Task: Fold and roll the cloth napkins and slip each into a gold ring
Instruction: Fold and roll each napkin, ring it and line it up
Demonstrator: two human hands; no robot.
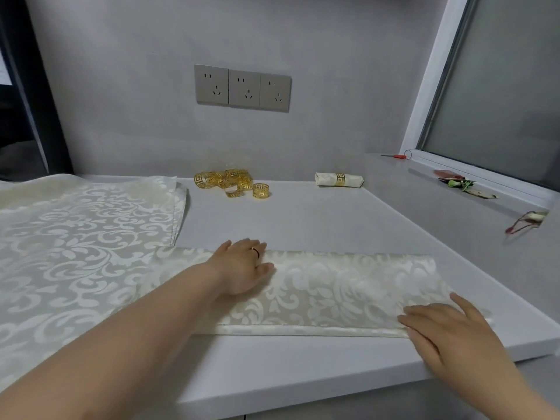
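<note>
While the left fingers (pixel 263 267) lie straight and close together, flat on the folded napkin (pixel 339 294), the right fingers (pixel 424 314) are straight and slightly spread, pressing the napkin's near right corner. No pinch on either side, palms down. Left hand (pixel 242 268) sits on the napkin's left part near the far fold, a thin dark band (pixel 256 252) on one finger; thumb is under the palm, cannot tell how it lies. Right hand (pixel 445 331) covers the near hem at the right end. Napkin is a cream patterned strip, folded long, lying left to right across the near part of the white table (pixel 303 219), its left end reaching onto the stack of flat napkins (pixel 75 237) that covers the table's left side. Gold rings (pixel 231 183) sit in a loose pile at the back of the table, near the wall, well apart from both hands; a single ring (pixel 261 190) stands just right of the pile. Further right a rolled napkin (pixel 324 179) lies on its side with a gold ring (pixel 340 179) round its middle. Wall behind carries three sockets (pixel 242 87) in a row. Window (pixel 500 86) on the right; by its sill a red-handled screwdriver (pixel 394 155) and some small items too blurred to name.
</note>
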